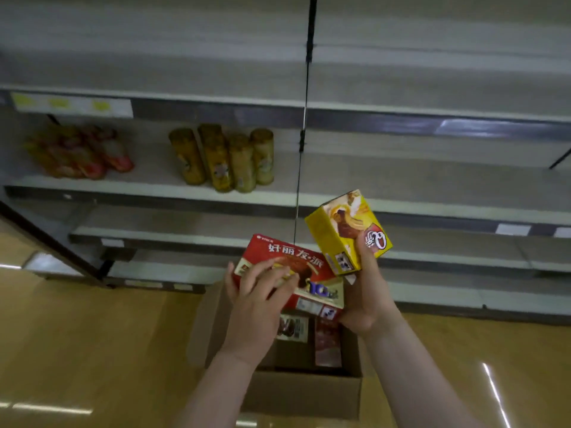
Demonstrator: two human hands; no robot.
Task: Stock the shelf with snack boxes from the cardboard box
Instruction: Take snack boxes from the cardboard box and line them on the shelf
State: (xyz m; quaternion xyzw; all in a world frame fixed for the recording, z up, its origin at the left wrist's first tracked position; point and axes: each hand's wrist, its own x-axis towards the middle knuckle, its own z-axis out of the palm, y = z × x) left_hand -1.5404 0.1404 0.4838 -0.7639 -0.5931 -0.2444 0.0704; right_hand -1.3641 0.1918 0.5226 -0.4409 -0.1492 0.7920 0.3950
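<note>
Red box lies flat above the cardboard box, long axis slanting right, gripped by the left hand; the right hand grips a tilted yellow box (shelf beyond).

Single head view, high, tilted forward-down; hands close below; shelf ahead, floor beneath.

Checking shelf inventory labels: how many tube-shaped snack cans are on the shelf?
5, though blur may hide more. All stand clustered on the shelf: far-left can, back can, front-middle can, next can, far-right can.
</note>
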